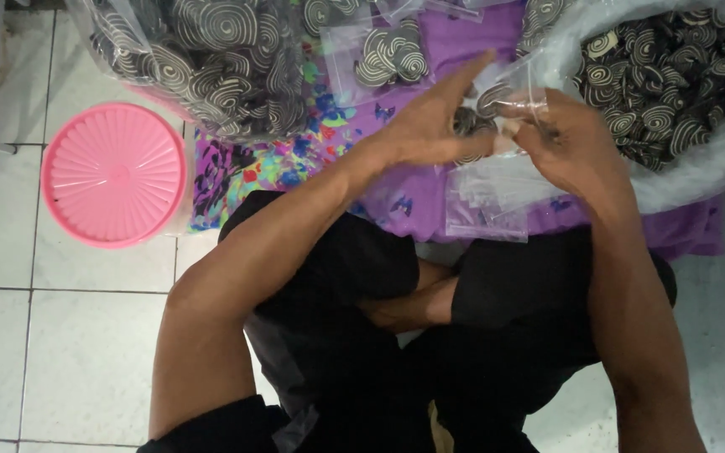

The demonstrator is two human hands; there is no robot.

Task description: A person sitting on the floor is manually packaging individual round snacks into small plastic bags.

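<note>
Both hands meet over the purple cloth (430, 210): the left hand (425, 126) and right hand (568, 143) pinch a small clear plastic bag (497, 101) of dark spiral-patterned snacks between them. A stack of empty clear bags (488, 205) lies just below, a round pink plastic lid (115, 174) well off left.

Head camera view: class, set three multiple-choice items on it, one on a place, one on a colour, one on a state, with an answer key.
1. Where does the round lid lie?
A. on the tiled floor at the left
B. inside the big bag
C. on the person's lap

2. What colour is that lid?
A. green
B. pink
C. black

3. What are the left hand and right hand doing?
A. resting on the knees
B. lifting the lid
C. together holding a small clear bag of spiral snacks

Key: 1 A, white tiles surround it; 2 B, it is plainly pink; 3 C, both hands meet at the bag.
</note>
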